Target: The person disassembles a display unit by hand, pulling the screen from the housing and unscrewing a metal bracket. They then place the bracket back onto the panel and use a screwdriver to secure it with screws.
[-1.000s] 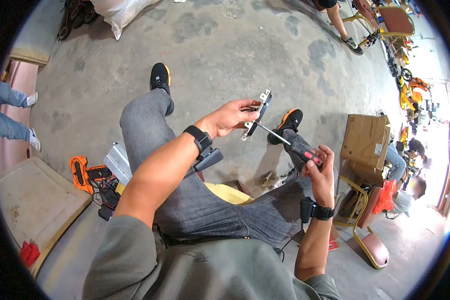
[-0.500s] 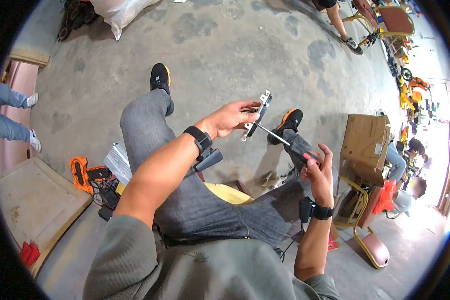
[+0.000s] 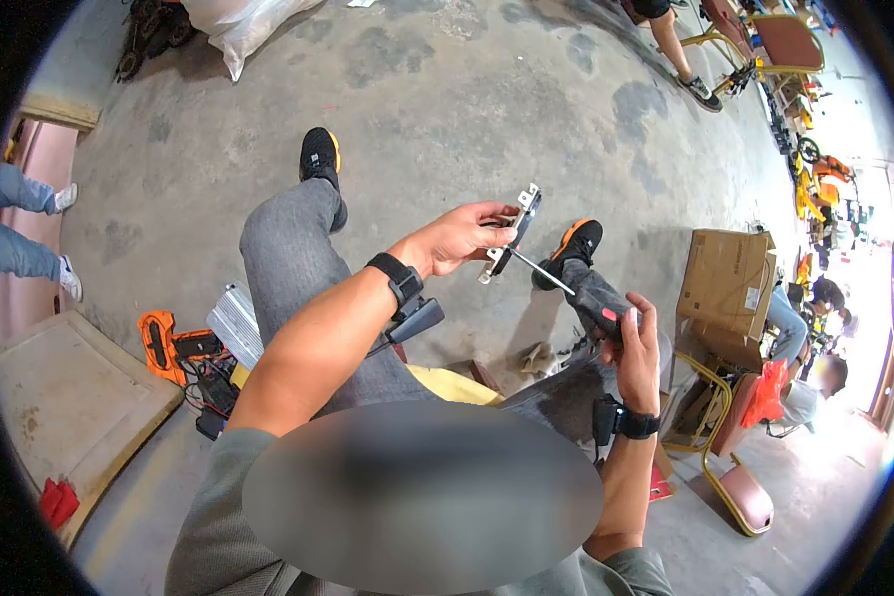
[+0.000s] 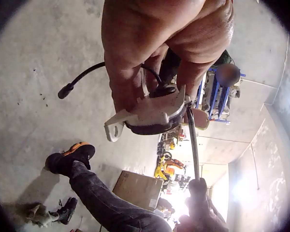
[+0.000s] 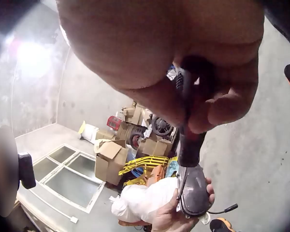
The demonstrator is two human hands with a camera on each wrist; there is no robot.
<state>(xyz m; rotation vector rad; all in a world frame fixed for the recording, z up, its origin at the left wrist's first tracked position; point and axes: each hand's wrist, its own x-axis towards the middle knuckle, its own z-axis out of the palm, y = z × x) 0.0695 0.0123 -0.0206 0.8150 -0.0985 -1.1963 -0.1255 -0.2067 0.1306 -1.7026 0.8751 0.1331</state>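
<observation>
My left hand (image 3: 462,238) grips a small part (image 4: 152,113) with pale mounting tabs and a dark, rounded face. A short black cable (image 4: 84,72) with a plug end hangs from it in the left wrist view. In my right hand (image 3: 640,358) is a screwdriver (image 3: 546,272) with a black and red handle, pinched between thumb and fingers. Its shaft runs toward my left hand, the tip right at one tab of the part. From the right wrist, the screwdriver handle (image 5: 190,147) overlaps the part's dark face (image 5: 195,193).
Below both hands are my legs in grey jeans (image 3: 293,243) and the concrete floor (image 3: 447,119). A cardboard box (image 3: 720,283) and a chair (image 3: 745,497) stand at the right. Orange and black gear (image 3: 164,346) lies at the left beside a worn board (image 3: 79,397).
My right thumb and fingers have shifted round the screwdriver handle, which has turned a little. My left hand and the part stay nearly in place.
</observation>
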